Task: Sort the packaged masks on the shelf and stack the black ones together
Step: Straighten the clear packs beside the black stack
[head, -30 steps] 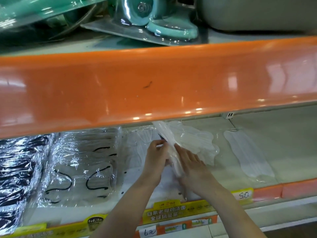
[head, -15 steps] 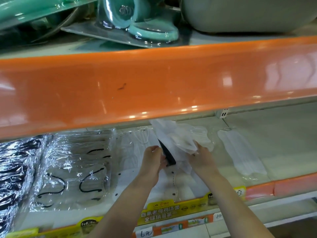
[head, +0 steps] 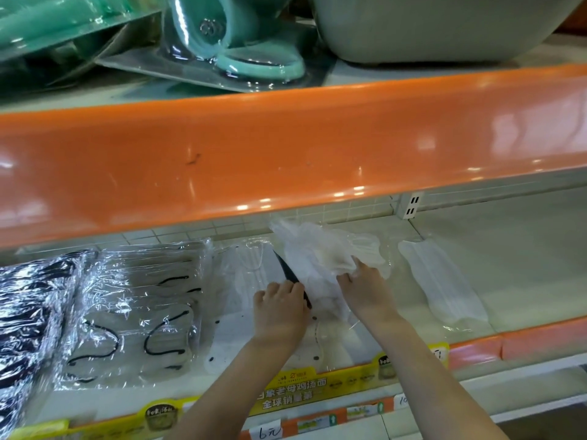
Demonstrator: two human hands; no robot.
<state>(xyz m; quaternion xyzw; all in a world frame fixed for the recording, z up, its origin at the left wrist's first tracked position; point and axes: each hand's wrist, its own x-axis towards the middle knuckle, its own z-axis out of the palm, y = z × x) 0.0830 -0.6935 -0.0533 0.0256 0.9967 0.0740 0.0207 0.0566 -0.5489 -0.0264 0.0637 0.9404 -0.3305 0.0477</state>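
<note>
On the lower shelf, my left hand [head: 279, 308] grips the edge of a black packaged mask [head: 287, 273] that sticks up between white packets. My right hand [head: 362, 285] holds a bundle of white packaged masks [head: 313, 254], lifted and tilted to the right. Beneath both hands lies a pile of white masks in clear wrap [head: 241, 274]. A stack of black packaged masks [head: 28, 300] sits at the far left. Beside it lie white masks with black ear loops [head: 143, 312]. A single white mask [head: 441, 281] lies apart to the right.
The orange lip of the upper shelf [head: 286, 154] overhangs the working area closely. Teal packaged goods [head: 222, 42] and a grey basin [head: 428, 23] stand above. The orange front rail with yellow price labels [head: 295, 389] runs along the lower shelf's edge.
My right hand has lifted the white bundle up and to the right, uncovering the black mask. My left hand has taken hold of that black mask's edge.
</note>
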